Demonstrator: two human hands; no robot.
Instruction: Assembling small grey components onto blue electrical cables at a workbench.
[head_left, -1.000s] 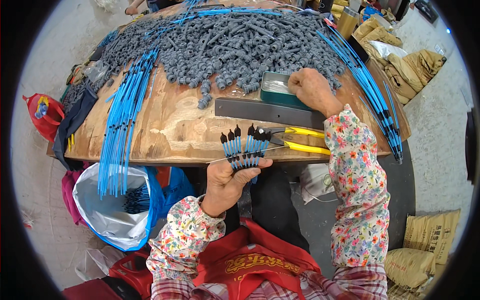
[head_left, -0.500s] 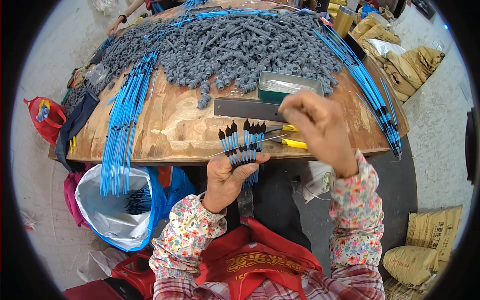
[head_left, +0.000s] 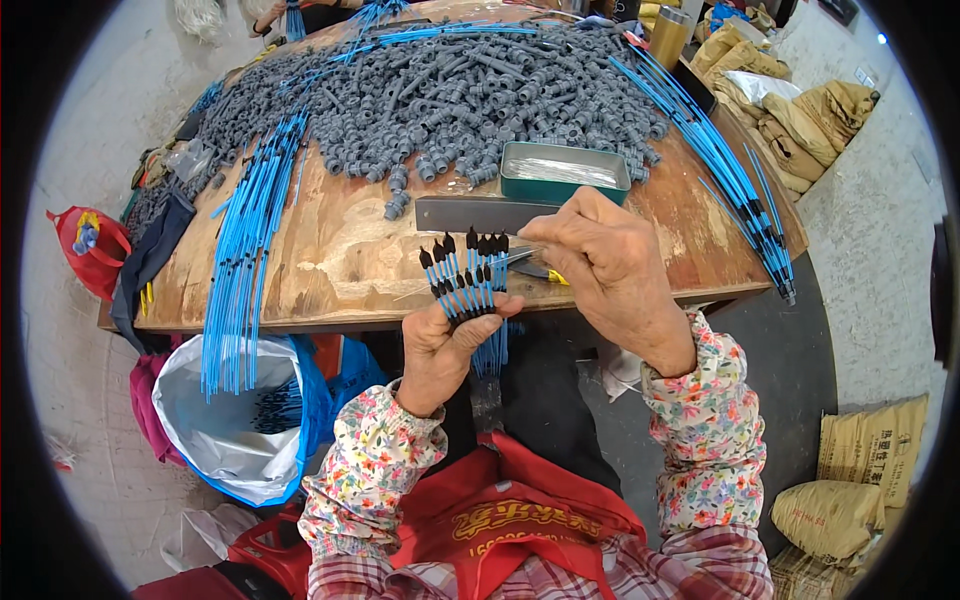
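My left hand (head_left: 445, 345) grips a fanned bundle of thin blue tubes with black tips (head_left: 470, 285) upright, just off the table's front edge. Across the bundle, below the tips, lies a thin straight wire (head_left: 412, 293). To its right my right hand (head_left: 605, 265) is raised, thumb and forefinger pinched close to the wire's right end. What sits in that pinch is too small to make out. Pliers with yellow handles (head_left: 556, 276) lie partly hidden beneath the right hand. Beyond the hands are a flat grey metal bar (head_left: 470, 215) and a green tin (head_left: 610, 192) holding many thin wires.
Grey plastic fittings (head_left: 470, 100) are heaped over the wooden table (head_left: 350, 270). More blue tubes lie in bunches at the left (head_left: 240, 250) and right (head_left: 730, 170). A blue-and-white bag (head_left: 170, 400) stands below the left edge. At the far left, another person's hand (head_left: 268, 18) shows.
My right hand has come left and slightly down toward the bundle, its fingers now close to the wire. The left hand still grips the tubes. The other person's hand has moved.
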